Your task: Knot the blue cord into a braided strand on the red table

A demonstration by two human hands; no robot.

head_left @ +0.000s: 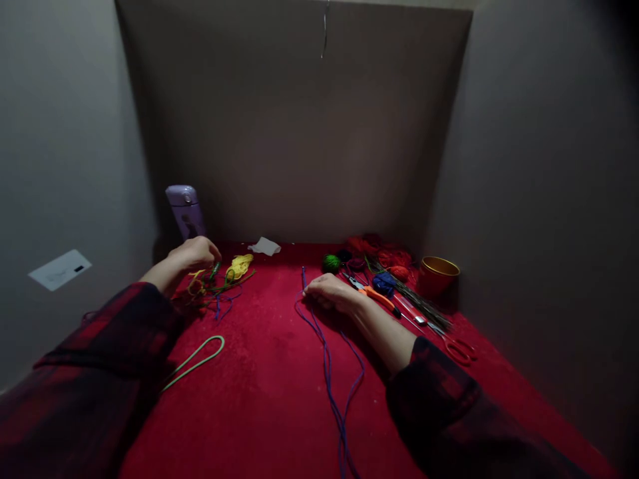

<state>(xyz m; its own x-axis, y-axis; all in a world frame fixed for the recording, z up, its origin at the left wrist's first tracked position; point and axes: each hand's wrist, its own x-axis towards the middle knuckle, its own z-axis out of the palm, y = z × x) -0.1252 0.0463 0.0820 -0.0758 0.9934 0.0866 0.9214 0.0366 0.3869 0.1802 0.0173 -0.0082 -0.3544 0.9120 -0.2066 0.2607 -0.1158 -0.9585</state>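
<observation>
My right hand (330, 293) is closed around a purple cord (327, 372) on the red cloth. The cord's upper end sticks up straight past my fingertips, and its long strands trail toward me. My left hand (196, 253) reaches to the far left, fingers curled downward over a small tangle of strings. A green strand (215, 269) shows at its fingertips; whether they grip it is hidden. Beside that hand lie a yellow yarn bundle (240, 267) and short purple pieces (223, 306). A pale green cord loop (200, 356) rests nearer to me.
A purple bottle (186, 211) stands at the back left, near a crumpled white paper (265, 247). On the right lie a green yarn ball (331, 263), blue yarn (384, 285), orange-handled pliers (380, 298), thin sticks (422, 303), scissors (456, 347) and a red cup (437, 278). Grey walls enclose three sides.
</observation>
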